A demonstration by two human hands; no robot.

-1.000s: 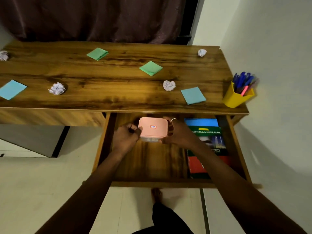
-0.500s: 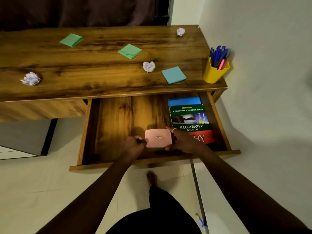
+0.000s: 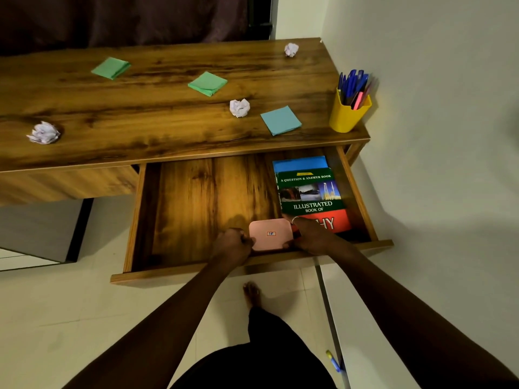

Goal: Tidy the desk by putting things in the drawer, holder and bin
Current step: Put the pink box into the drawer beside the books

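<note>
Pink box (image 3: 271,234) is inside the open drawer (image 3: 196,209) at its 6 o'clock edge, illustrated book (image 3: 311,197) just beside it at 3 o'clock. I see left hand (image 3: 231,245) and right hand (image 3: 311,237) gripping its opposite sides.

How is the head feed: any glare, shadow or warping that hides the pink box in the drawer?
Head view: no glare on the pink box; it reads clearly between the left hand and right hand. Head view: deep shadow fills the near left corner of the drawer. Head view: wide-angle bending bows the desk edge.
</note>
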